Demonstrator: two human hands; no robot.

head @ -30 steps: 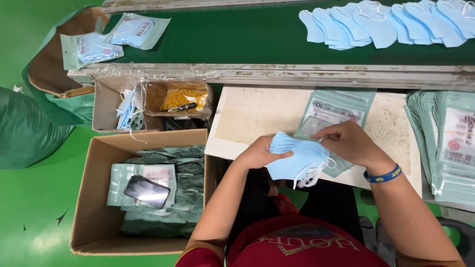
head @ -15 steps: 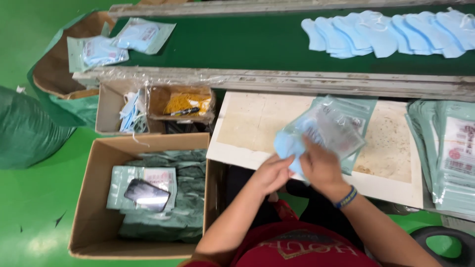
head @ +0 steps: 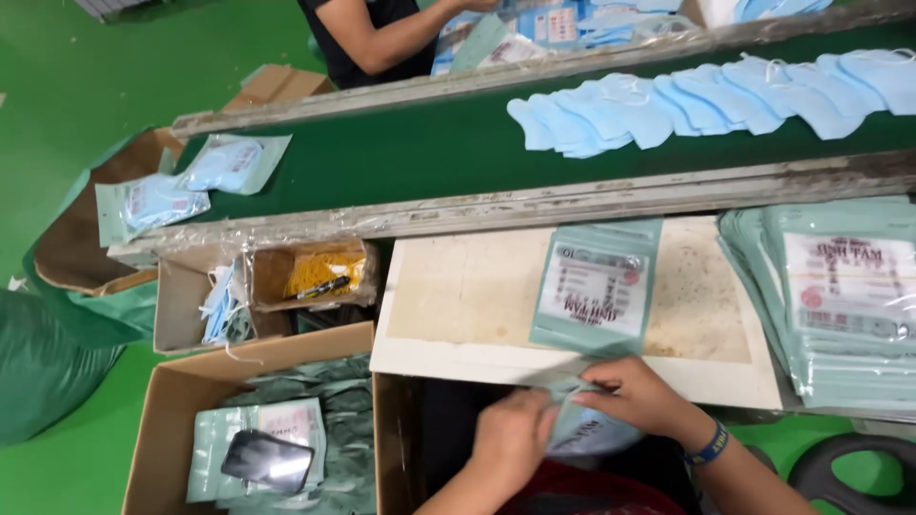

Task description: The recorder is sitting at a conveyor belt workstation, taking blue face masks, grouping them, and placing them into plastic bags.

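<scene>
A filled pouch (head: 587, 429) is being gripped by both the left hand (head: 510, 439) and right hand (head: 644, 396), now lowered below the bench (head: 458, 305) edge.

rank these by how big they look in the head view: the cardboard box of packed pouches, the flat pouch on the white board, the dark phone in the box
1. cardboard box, largest though cut off by the frame edge
2. flat pouch
3. dark phone, smallest, even lying nearer the camera
</scene>
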